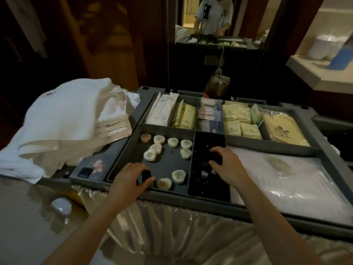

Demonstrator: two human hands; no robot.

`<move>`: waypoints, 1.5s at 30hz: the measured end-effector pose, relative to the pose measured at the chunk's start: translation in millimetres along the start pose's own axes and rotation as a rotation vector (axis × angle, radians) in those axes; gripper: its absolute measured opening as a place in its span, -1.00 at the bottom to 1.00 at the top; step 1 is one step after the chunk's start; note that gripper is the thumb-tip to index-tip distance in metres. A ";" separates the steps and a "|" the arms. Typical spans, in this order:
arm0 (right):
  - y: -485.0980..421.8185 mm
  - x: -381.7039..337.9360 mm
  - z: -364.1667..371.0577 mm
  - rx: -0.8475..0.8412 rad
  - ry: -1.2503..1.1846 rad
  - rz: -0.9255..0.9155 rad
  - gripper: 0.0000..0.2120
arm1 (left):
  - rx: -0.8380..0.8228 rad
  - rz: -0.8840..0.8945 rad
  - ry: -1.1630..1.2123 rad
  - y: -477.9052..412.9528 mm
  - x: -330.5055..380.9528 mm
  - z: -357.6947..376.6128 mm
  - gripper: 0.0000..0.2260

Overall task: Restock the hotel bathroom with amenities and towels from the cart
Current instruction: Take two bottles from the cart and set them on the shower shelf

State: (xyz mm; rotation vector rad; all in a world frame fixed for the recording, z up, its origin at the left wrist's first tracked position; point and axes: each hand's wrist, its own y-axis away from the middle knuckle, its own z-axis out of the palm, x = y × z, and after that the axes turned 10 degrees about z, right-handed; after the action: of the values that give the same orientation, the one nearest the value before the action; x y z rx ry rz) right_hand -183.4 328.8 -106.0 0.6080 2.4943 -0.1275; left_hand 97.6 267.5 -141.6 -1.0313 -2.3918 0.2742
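I stand at the grey cart tray (275,147), which is split into compartments. My left hand (129,178) grips a small black bottle (146,174) by its cap over the near edge of the soap compartment. Several pale heart-shaped soaps (178,175) lie there. My right hand (227,165) reaches into the dark middle compartment of black bottles (202,180), and its fingers curl round one of them (214,158). White and cream folded towels (63,121) are piled at the cart's left end.
The back compartments hold white sachets (162,109), yellow packets (238,119) and a yellow bag (282,129). White plastic-wrapped items (282,180) fill the right tray. A shiny liner bag (172,226) hangs in front. A mirror (214,20) stands ahead and a counter with cups (322,46) at right.
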 end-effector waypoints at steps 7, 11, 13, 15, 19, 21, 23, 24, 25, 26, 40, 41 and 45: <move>-22.4 -15.6 3.4 -0.139 0.222 0.003 -0.57 | 0.004 0.007 0.016 0.1 -3.8 0.7 -0.84; -23.3 -15.8 7.2 -0.094 0.280 -0.025 -0.67 | 0.005 0.006 0.019 0.6 -2.8 -0.1 -0.83; -20.5 -14.8 6.8 -0.044 0.269 -0.032 -0.72 | -0.002 0.007 0.039 -0.2 -2.3 -0.7 -0.83; -16.5 -17.4 1.6 0.018 0.237 -0.048 -0.76 | -0.008 -0.007 0.064 -0.5 -1.8 -1.7 -0.82; -7.8 -29.4 -18.5 0.097 0.159 -0.053 -0.80 | -0.022 -0.035 0.142 -4.1 -3.6 -3.8 -0.82; -1.3 -39.9 -28.0 0.116 0.100 -0.081 -0.82 | -0.005 -0.044 0.199 -10.7 -1.1 -11.0 -0.83; 7.2 -53.8 -36.7 0.125 0.058 -0.119 -0.83 | 0.019 -0.036 0.176 -20.1 5.1 -21.8 -0.84; 11.5 -61.1 -40.5 0.120 0.039 -0.137 -0.84 | 0.045 -0.033 0.192 -25.1 8.3 -28.3 -0.84; 15.6 -68.7 -44.0 0.111 0.015 -0.159 -0.87 | 0.071 -0.032 0.238 -30.0 11.8 -36.0 -0.84; 19.9 -77.0 -47.2 0.103 -0.009 -0.181 -0.89 | 0.088 -0.032 0.298 -34.9 15.5 -45.1 -0.86; 55.3 -203.5 -45.8 -0.050 -0.195 -0.520 -0.92 | 0.112 -0.045 0.213 -10.4 -2.4 -179.0 -0.94; 54.3 -210.7 -40.8 -0.085 -0.209 -0.539 -0.91 | 0.126 -0.057 0.189 -4.2 -6.0 -187.2 -0.93; 45.0 -241.4 -21.9 -0.227 -0.225 -0.640 -0.88 | 0.181 -0.134 0.101 25.8 -15.4 -215.0 -0.92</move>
State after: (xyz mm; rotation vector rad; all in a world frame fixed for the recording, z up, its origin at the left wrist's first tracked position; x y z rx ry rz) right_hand 4.0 278.1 46.0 -0.2960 2.3469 -0.1396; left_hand 237.0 270.2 24.8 -0.7805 -2.2853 0.3736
